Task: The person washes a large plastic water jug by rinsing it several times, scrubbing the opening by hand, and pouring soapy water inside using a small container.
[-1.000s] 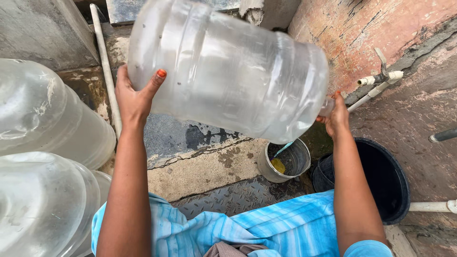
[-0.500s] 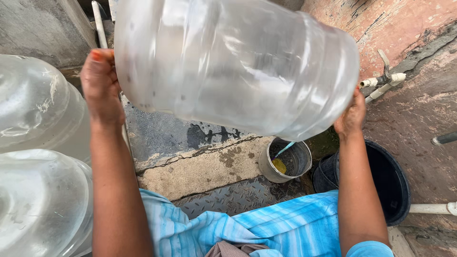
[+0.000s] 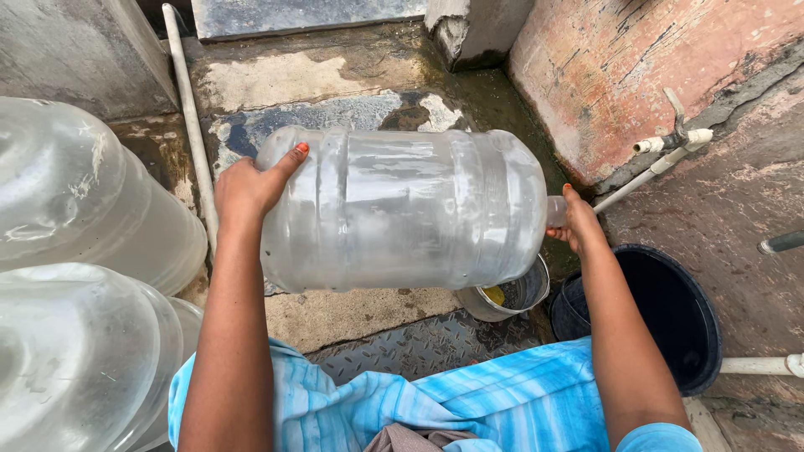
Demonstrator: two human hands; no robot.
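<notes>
Over the wet concrete floor (image 3: 335, 79), the big clear jug (image 3: 402, 209) lies sideways, left hand (image 3: 247, 188) clamped on its base, right hand (image 3: 578, 222) gripping the neck; it looks nearly empty, emptying apparently almost done above the small bucket (image 3: 515, 297).

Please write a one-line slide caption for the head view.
Left hand and right hand hold a large clear water jug sideways above a small metal bucket, beside a black tub.
</notes>
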